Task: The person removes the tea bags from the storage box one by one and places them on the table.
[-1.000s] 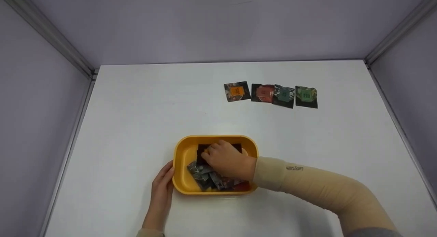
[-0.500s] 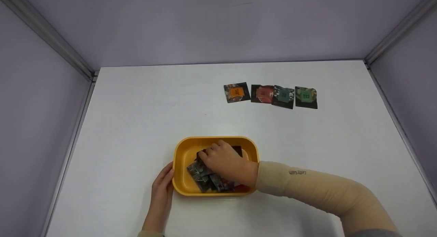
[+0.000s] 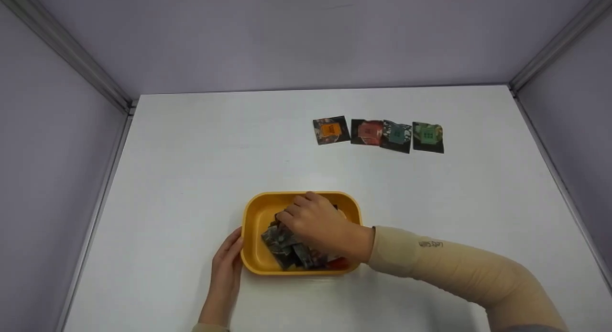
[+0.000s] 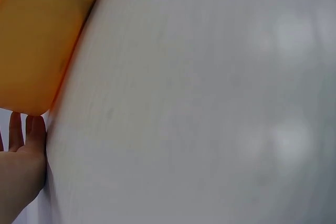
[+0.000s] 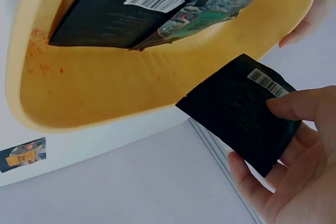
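Note:
A yellow plastic tub stands on the white table, with a pile of small printed sachets inside. My left hand rests against the tub's left end, its straight fingers touching the outer wall. Over the tub, my right hand pinches a black sachet between thumb and fingers. The right wrist view shows that sachet's back, with a white barcode, held above the tub's edge. A larger-looking dark sachet with a barcode lies among others in the tub.
Toward the back of the table lie an orange-labelled sachet, a red-labelled one, a teal-labelled one and a green-labelled one in a row. The red and teal ones touch. Grey-lilac walls enclose the table.
My right hand has curled in on the black sachet and its wrist has shifted a little to the right. The left hand and tub stay in place.

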The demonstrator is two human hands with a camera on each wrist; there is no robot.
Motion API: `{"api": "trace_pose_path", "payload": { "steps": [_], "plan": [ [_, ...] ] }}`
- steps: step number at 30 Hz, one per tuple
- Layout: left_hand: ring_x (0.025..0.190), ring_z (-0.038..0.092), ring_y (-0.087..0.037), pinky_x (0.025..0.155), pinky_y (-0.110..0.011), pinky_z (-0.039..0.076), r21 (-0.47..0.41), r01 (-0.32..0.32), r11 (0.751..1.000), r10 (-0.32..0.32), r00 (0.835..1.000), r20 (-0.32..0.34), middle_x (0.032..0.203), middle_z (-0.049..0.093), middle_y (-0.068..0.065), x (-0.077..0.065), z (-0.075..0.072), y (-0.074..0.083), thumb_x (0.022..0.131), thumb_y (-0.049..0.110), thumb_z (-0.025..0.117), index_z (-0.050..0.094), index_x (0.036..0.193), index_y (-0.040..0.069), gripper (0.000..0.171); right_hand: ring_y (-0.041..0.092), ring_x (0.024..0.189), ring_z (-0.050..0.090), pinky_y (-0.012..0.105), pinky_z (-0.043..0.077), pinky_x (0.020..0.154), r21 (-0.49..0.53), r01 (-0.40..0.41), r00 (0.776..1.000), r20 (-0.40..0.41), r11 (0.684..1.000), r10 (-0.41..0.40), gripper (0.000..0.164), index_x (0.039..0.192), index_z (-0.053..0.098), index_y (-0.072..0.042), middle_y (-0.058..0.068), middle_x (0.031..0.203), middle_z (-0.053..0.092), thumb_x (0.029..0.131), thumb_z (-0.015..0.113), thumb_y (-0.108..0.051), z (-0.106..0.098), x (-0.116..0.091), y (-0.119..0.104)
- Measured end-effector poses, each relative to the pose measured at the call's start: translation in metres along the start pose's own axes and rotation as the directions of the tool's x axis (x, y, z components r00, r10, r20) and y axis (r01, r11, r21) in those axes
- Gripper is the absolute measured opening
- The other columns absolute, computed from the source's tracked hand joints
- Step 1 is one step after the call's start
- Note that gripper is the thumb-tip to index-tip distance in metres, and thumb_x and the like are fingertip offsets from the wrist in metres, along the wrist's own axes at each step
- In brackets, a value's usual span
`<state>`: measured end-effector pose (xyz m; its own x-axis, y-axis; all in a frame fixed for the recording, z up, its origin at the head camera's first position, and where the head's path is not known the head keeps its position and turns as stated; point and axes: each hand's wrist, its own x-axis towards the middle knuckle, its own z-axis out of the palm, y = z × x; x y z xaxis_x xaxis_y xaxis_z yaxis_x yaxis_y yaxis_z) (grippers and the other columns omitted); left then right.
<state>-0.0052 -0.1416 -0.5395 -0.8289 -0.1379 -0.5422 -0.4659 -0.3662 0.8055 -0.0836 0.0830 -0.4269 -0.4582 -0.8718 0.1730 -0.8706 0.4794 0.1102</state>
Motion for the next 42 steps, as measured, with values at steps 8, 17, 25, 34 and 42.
{"api": "trace_pose_path", "payload": {
  "steps": [8, 17, 25, 34, 42],
  "plan": [
    [0.141, 0.035, -0.019, 0.116, -0.032, 0.03, 0.003, 0.004, 1.0, -0.004, 1.0, 0.007, 0.156, 0.036, -0.01, 0.001, 0.0, -0.001, 0.1, 0.034, 0.059, 0.041, 0.149, 0.003, 0.06, 0.017, 0.085, 0.065, 0.028, 0.054, 0.073, 0.014, 0.003, 0.99, -0.139, 1.0, -0.001, 0.018, 0.11, 0.071, -0.011, 0.0, 0.096, 0.073, 0.093, 0.068, -0.015, -0.006, -0.008, 0.015],
    [0.14, 0.036, -0.016, 0.115, -0.028, 0.032, 0.009, -0.003, 1.0, 0.003, 1.0, 0.014, 0.155, 0.037, -0.006, -0.001, -0.001, -0.001, 0.101, 0.032, 0.058, 0.042, 0.149, 0.005, 0.057, 0.018, 0.08, 0.066, 0.031, 0.056, 0.07, 0.029, -0.042, 0.969, -0.241, 0.999, 0.048, 0.013, 0.103, 0.074, -0.008, 0.002, 0.092, 0.074, 0.096, 0.065, -0.013, 0.001, -0.013, 0.049],
    [0.139, 0.037, -0.017, 0.111, -0.024, 0.036, 0.006, -0.01, 1.0, 0.01, 1.0, 0.019, 0.154, 0.038, -0.006, -0.001, -0.003, -0.003, 0.1, 0.034, 0.059, 0.042, 0.149, 0.005, 0.059, 0.022, 0.091, 0.068, 0.036, 0.058, 0.081, 0.043, -0.037, 0.974, -0.224, 0.998, 0.046, 0.029, 0.118, 0.07, -0.007, 0.006, 0.106, 0.074, 0.089, 0.071, -0.006, 0.02, -0.019, 0.09],
    [0.137, 0.039, -0.016, 0.112, -0.026, 0.036, 0.004, -0.002, 1.0, 0.002, 1.0, 0.015, 0.153, 0.04, -0.007, 0.0, -0.002, -0.002, 0.099, 0.035, 0.061, 0.043, 0.148, 0.005, 0.06, 0.026, 0.093, 0.068, 0.042, 0.059, 0.082, 0.038, -0.119, 0.975, -0.186, 0.992, 0.124, 0.03, 0.124, 0.068, -0.006, 0.01, 0.109, 0.073, 0.094, 0.064, -0.004, 0.05, -0.034, 0.125],
    [0.134, 0.043, -0.014, 0.108, -0.021, 0.039, -0.019, -0.017, 1.0, 0.017, 1.0, 0.021, 0.152, 0.041, -0.007, 0.001, -0.002, -0.002, 0.098, 0.034, 0.063, 0.044, 0.147, 0.004, 0.061, 0.027, 0.084, 0.068, 0.043, 0.06, 0.074, 0.016, -0.165, 0.97, -0.178, 0.986, 0.166, 0.026, 0.118, 0.071, -0.003, 0.012, 0.099, 0.074, 0.093, 0.064, -0.002, 0.072, -0.041, 0.14]
  ]
}}
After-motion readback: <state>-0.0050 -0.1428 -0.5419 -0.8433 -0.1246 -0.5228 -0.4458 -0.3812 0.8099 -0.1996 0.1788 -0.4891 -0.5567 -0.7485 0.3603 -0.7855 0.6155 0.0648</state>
